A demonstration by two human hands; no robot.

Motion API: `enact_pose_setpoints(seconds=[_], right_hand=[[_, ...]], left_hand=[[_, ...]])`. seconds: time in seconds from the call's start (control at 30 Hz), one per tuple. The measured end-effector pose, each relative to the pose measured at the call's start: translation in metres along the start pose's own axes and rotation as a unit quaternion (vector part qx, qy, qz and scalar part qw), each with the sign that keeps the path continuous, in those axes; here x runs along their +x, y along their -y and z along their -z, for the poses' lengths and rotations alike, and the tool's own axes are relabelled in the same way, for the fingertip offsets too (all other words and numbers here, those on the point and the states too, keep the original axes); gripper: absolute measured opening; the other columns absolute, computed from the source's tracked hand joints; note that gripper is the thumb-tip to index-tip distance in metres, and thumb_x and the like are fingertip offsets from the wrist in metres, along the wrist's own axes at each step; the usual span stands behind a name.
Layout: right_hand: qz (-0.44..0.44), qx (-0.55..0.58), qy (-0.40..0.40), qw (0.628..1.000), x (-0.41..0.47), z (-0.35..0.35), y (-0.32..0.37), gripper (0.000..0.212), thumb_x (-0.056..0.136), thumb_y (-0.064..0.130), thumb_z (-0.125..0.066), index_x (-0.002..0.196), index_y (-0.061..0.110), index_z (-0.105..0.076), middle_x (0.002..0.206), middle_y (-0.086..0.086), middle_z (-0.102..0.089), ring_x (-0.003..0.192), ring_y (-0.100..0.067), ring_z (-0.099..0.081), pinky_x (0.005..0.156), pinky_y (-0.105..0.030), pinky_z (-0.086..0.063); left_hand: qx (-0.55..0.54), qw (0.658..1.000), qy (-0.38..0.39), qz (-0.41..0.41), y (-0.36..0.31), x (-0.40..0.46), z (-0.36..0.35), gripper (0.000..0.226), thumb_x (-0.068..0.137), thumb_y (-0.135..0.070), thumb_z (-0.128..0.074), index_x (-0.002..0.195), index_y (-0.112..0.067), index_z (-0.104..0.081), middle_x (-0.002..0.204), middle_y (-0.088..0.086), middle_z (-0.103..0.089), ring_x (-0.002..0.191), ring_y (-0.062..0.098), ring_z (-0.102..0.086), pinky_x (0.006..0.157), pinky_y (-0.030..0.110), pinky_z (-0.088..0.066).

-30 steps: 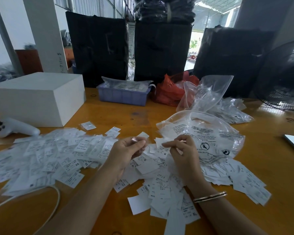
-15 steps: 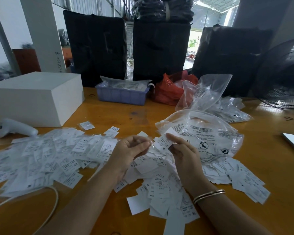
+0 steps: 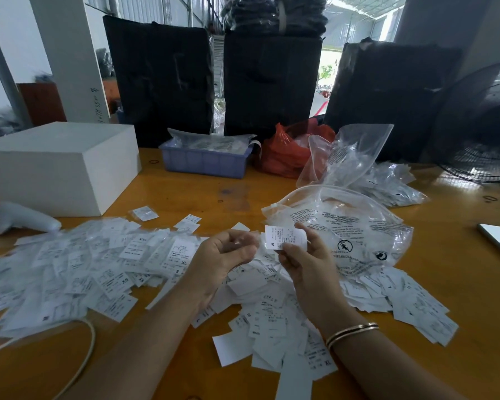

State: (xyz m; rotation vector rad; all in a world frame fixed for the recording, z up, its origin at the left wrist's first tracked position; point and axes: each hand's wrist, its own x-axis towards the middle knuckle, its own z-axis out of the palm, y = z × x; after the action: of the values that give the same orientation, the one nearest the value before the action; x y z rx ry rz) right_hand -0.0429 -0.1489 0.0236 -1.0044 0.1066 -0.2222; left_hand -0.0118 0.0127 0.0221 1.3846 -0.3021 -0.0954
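Note:
My right hand (image 3: 309,264) pinches a white size label marked M (image 3: 280,236) between thumb and fingers, held up above the table. My left hand (image 3: 223,258) is just left of it, fingers curled round a small clear plastic sleeve (image 3: 238,241) that is hard to make out. Under both hands lies a heap of loose white labels (image 3: 272,316). To the left spreads a pile of labels in clear sleeves (image 3: 84,264). A large clear printed bag (image 3: 352,226) sits right behind my right hand.
On the orange table stand a white box (image 3: 55,166), a blue tray (image 3: 205,161), a red bag (image 3: 286,154) and more clear bags (image 3: 387,183). A white controller (image 3: 18,217) and a cable (image 3: 90,336) lie at the left. A fan (image 3: 479,134) stands at the right.
My right hand has lifted a label marked M and turned its print toward me. My left hand stays close beside it, fingers still curled.

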Motion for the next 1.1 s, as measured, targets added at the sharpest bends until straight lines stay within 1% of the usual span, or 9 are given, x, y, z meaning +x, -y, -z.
enact_pose_setpoints(seconds=[0.1,0.2,0.33,0.63,0.73,0.83,0.9,1.03,1.1], right_hand=[[-0.009,0.003,0.014,1.000,-0.0026,-0.0007,-0.0004,0.041,0.081,-0.011,-0.061,0.113,0.015,-0.061,0.105,-0.018,-0.062,0.077,-0.019,-0.066,0.067,-0.023,-0.054],[0.003,-0.044,0.020,0.999,-0.0042,-0.0021,-0.0008,0.039,0.081,-0.009,-0.063,0.109,0.019,-0.063,0.104,-0.016,-0.062,0.082,-0.021,-0.068,0.069,-0.024,-0.054],[0.036,-0.091,0.023,0.995,-0.0042,-0.0025,0.0009,0.036,0.083,-0.006,-0.062,0.109,0.019,-0.062,0.103,-0.013,-0.063,0.086,-0.018,-0.069,0.073,-0.023,-0.054],[0.058,-0.088,0.032,0.994,-0.0033,-0.0004,-0.0006,0.036,0.084,-0.004,-0.062,0.111,0.020,-0.061,0.090,-0.005,-0.071,0.084,-0.017,-0.070,0.071,-0.021,-0.054],[0.073,-0.067,0.019,0.995,-0.0014,0.0005,-0.0004,0.035,0.085,-0.004,-0.061,0.112,0.018,-0.060,0.085,0.005,-0.073,0.084,-0.014,-0.070,0.070,-0.020,-0.054],[0.077,-0.061,0.015,0.995,-0.0001,0.0024,-0.0002,0.035,0.085,-0.005,-0.061,0.110,0.018,-0.060,0.085,0.008,-0.073,0.085,-0.014,-0.070,0.070,-0.020,-0.054],[0.070,-0.079,0.022,0.994,-0.0004,0.0012,-0.0026,0.035,0.084,-0.004,-0.062,0.109,0.020,-0.061,0.086,0.005,-0.072,0.085,-0.015,-0.070,0.070,-0.021,-0.054],[0.075,-0.145,0.049,0.985,-0.0020,-0.0014,-0.0056,0.033,0.084,-0.004,-0.062,0.104,0.022,-0.063,0.086,0.002,-0.072,0.080,-0.016,-0.070,0.068,-0.020,-0.054],[0.087,-0.184,0.068,0.977,-0.0025,-0.0009,-0.0036,0.030,0.085,-0.005,-0.060,0.104,0.019,-0.061,0.084,0.002,-0.072,0.076,-0.016,-0.070,0.066,-0.021,-0.054]], left_hand=[[0.017,1.000,-0.005,-0.002,0.0001,0.0003,-0.0006,0.018,0.076,-0.008,-0.072,0.092,-0.016,-0.072,0.090,-0.003,-0.075,0.085,0.008,-0.070,0.070,0.017,-0.053],[0.033,0.999,-0.018,-0.008,0.0002,-0.0001,-0.0004,0.019,0.079,-0.005,-0.071,0.084,-0.023,-0.075,0.085,-0.003,-0.075,0.080,0.008,-0.070,0.069,0.017,-0.053],[0.036,0.999,-0.020,-0.013,-0.0006,0.0004,0.0011,0.024,0.079,-0.008,-0.072,0.080,-0.031,-0.075,0.091,-0.003,-0.075,0.088,0.012,-0.070,0.076,0.022,-0.055],[0.033,0.999,-0.008,-0.011,-0.0009,-0.0001,0.0012,0.021,0.079,-0.006,-0.071,0.083,-0.026,-0.076,0.090,-0.002,-0.075,0.087,0.010,-0.069,0.074,0.019,-0.053],[0.030,0.999,-0.006,-0.011,-0.0009,0.0000,0.0016,0.019,0.080,-0.005,-0.071,0.085,-0.022,-0.075,0.094,-0.002,-0.075,0.089,0.011,-0.070,0.074,0.019,-0.053],[0.030,0.999,-0.001,-0.011,-0.0005,0.0003,0.0009,0.019,0.079,-0.006,-0.071,0.085,-0.023,-0.076,0.096,-0.003,-0.075,0.090,0.011,-0.070,0.073,0.018,-0.053],[0.036,0.999,-0.003,-0.013,-0.0001,0.0005,0.0008,0.022,0.079,-0.006,-0.072,0.084,-0.028,-0.076,0.092,-0.005,-0.075,0.087,0.009,-0.070,0.073,0.018,-0.053],[0.042,0.999,-0.018,-0.008,0.0010,0.0019,0.0027,0.021,0.079,-0.010,-0.072,0.086,-0.030,-0.075,0.090,-0.001,-0.075,0.088,0.015,-0.070,0.079,0.027,-0.055],[0.049,0.999,-0.020,-0.012,0.0011,0.0022,0.0032,0.022,0.080,-0.010,-0.072,0.084,-0.032,-0.075,0.088,-0.004,-0.074,0.084,0.012,-0.070,0.075,0.023,-0.055]])
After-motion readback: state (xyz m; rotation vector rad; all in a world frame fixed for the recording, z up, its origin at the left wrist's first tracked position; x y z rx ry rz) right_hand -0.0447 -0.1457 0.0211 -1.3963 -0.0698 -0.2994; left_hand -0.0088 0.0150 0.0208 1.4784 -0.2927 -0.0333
